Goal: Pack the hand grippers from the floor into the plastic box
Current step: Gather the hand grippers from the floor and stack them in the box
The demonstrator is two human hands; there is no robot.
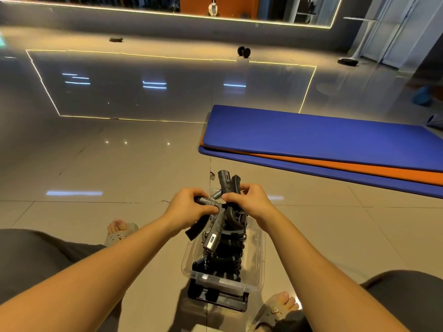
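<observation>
Both hands are closed on grippers directly above the box's [260, 259] far end. Left hand [189, 208] clamps a grey gripper [217, 232], long axis pointing down into the box; right hand [247, 200] clamps black grippers [227, 182].

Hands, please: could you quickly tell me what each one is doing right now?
Left hand: closed on a hand gripper over the plastic box.
Right hand: closed on another hand gripper.
</observation>
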